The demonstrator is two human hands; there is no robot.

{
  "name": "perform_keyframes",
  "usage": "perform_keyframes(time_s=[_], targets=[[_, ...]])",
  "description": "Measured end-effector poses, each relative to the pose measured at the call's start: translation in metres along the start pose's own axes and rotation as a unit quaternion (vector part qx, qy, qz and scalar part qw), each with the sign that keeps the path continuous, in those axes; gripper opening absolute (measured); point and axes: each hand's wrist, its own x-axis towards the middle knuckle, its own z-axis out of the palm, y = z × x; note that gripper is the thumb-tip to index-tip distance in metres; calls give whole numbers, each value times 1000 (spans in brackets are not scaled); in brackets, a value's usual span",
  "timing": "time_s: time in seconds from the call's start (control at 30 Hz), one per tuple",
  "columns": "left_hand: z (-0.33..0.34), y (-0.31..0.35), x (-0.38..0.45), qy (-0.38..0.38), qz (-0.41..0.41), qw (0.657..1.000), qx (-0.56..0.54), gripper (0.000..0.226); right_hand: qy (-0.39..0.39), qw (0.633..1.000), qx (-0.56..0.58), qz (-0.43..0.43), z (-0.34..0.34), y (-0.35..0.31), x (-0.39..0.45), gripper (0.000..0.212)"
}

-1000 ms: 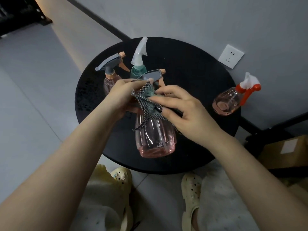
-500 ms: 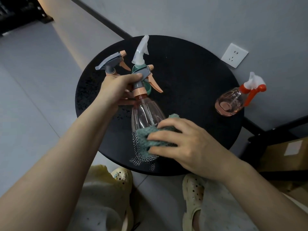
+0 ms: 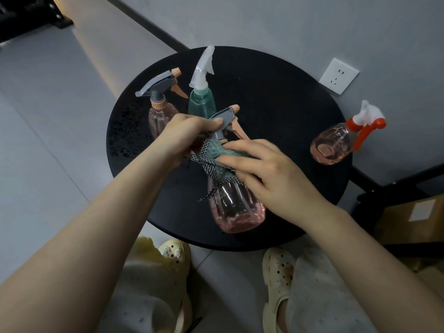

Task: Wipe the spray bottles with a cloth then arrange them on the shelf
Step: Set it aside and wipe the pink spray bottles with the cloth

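Observation:
A pink clear spray bottle (image 3: 236,207) with a grey and peach trigger head is held tilted over the round black table (image 3: 276,97). My left hand (image 3: 186,135) grips it at the neck, just under the trigger. My right hand (image 3: 262,169) presses a green cloth with a checked edge (image 3: 216,156) around the bottle's shoulder. A second pink bottle with a grey trigger (image 3: 159,109) and a green bottle with a clear white trigger (image 3: 200,102) stand at the table's back left. A pink bottle with an orange and white trigger (image 3: 336,143) lies on its side at the right edge.
A white wall socket (image 3: 338,75) sits on the grey wall behind the table. A black frame and a cardboard box (image 3: 408,219) stand at the right. My feet in pale clogs (image 3: 278,277) are under the table's near edge. Grey floor spreads to the left.
My right hand has slid the cloth up from the bottle's lower body to its shoulder near the neck. My left hand keeps its grip under the trigger.

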Motion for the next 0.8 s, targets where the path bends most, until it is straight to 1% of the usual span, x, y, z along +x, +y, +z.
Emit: perform_keyframes(time_s=[0.1, 0.13, 0.27, 0.37, 0.43, 0.53, 0.63, 0.73, 0.8], targets=[[-1, 0, 2, 18, -8, 1000, -13, 31, -17, 999, -21, -42, -1, -1, -4, 34], [-1, 0, 2, 23, -7, 1000, -10, 32, -22, 997, -37, -63, -2, -2, -6, 32], [-4, 2, 3, 50, 7, 999, -4, 13, -52, 981, -109, -152, -2, -7, -19, 28], [-7, 3, 4, 70, 11, 997, -25, 15, -62, 966, -147, -204, 2, -9, -29, 26], [-6, 2, 4, 74, 9, 997, -31, 16, -60, 963, -151, -216, 4, -9, -31, 26], [-5, 2, 6, 67, -2, 997, -27, 13, -55, 966, -144, -209, 2, -9, -29, 25], [-5, 2, 7, 57, -14, 998, -10, 16, -38, 973, -136, -181, 0, -10, -23, 25], [-3, 2, 7, 61, -14, 998, 19, 18, -15, 986, -108, -127, 0, -6, -14, 29], [-1, 1, 6, 62, -12, 997, 36, 20, 2, 996, -60, -67, 2, -3, -9, 30]])
